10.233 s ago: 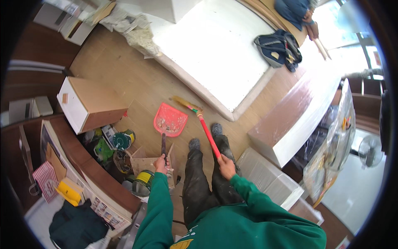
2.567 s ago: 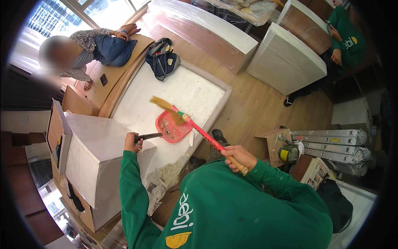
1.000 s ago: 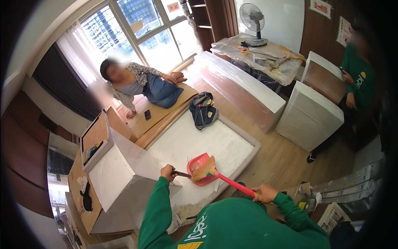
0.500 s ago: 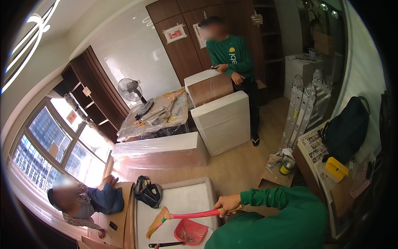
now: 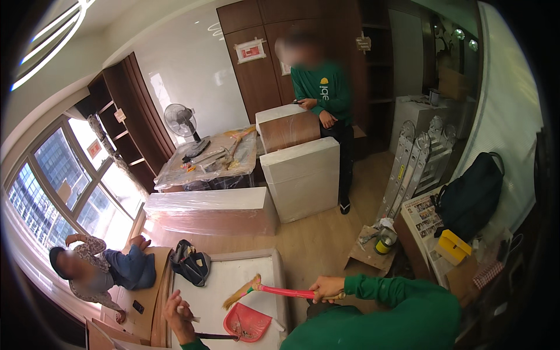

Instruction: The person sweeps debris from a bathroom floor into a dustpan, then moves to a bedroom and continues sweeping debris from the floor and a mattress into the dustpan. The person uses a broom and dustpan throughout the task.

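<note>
My right hand point(image 5: 328, 289) grips the pink handle of a short broom point(image 5: 286, 291) near its end. The straw bristles point(image 5: 238, 296) point left, above a red dustpan point(image 5: 248, 322) with some debris in it. My left hand point(image 5: 178, 318) is raised at the lower left, fingers partly bent and apart. A small pale bit shows beside its fingers; I cannot tell what it is. The dustpan's dark handle point(image 5: 217, 336) runs toward my left wrist, and its end is hidden there. The pan rests on a low white-topped platform point(image 5: 248, 265) with a padded rim.
A dark bag point(image 5: 191, 263) lies on the platform's left edge. One person point(image 5: 125, 265) sits on a board by the window; another point(image 5: 324, 87) stands behind wrapped boxes point(image 5: 303, 178). A folded ladder point(image 5: 417, 157), a paint can point(image 5: 385, 240) and a cluttered table point(image 5: 423, 219) are at right.
My left hand has risen from the end of the dustpan handle. The broom has stayed in my right hand. The seated person has raised an arm toward the head. The view has shifted.
</note>
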Tool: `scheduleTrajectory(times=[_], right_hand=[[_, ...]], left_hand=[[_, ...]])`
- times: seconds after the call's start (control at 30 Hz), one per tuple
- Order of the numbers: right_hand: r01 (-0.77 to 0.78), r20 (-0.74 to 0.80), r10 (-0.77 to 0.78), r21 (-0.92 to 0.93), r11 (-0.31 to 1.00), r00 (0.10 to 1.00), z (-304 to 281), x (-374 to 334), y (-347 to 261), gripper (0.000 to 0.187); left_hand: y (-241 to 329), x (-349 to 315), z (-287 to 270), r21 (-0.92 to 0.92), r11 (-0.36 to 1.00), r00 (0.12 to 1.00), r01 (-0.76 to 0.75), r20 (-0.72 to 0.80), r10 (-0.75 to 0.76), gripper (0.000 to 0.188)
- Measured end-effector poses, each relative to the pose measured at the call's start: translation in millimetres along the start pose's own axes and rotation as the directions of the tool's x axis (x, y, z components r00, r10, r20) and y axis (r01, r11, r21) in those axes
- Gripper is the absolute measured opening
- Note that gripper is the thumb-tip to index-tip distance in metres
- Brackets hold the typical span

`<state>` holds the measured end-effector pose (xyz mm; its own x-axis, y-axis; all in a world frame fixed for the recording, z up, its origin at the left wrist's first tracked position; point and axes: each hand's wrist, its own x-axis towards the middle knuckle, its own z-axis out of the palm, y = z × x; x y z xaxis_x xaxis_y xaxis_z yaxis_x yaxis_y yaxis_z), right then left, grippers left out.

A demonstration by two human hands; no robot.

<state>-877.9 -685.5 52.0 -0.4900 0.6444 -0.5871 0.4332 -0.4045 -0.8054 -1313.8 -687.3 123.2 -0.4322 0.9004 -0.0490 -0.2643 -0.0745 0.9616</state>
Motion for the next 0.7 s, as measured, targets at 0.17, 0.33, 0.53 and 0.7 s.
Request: scheduleTrajectory(times=[0.17, 0.33, 0.53, 0.7], right_hand=[[-0.026, -0.028, 0.028, 0.064, 0.998, 0.999, -35.1, -18.1, 1.8, 0.041], [-0.036, -0.113, 0.05, 0.124, 0.992, 0.992, -98.0, -30.1, -0.4, 0.044], [-0.106, -0.153, 0.11, 0.033, 0.994, 0.982, -170.6, -6.8, 21.8, 0.053], [-0.199, -0.288, 0.204, 0.049, 0.979, 0.935, -193.0, 22.9, 74.0, 0.025]], left_hand=[[-203.9, -81.6, -22.7, -0.37, 0.722, 0.765, 0.585, -0.044, -0.643, 0.032], [-272.3, -99.4, -8.8, 0.003, 0.708, 0.704, 0.707, -0.101, -0.703, 0.032], [-251.9, -86.3, 37.1, 0.189, 0.737, 0.759, 0.649, -0.101, -0.643, 0.032], [-253.1, -67.1, 76.7, 0.303, 0.732, 0.783, 0.61, -0.086, -0.617, 0.031]])
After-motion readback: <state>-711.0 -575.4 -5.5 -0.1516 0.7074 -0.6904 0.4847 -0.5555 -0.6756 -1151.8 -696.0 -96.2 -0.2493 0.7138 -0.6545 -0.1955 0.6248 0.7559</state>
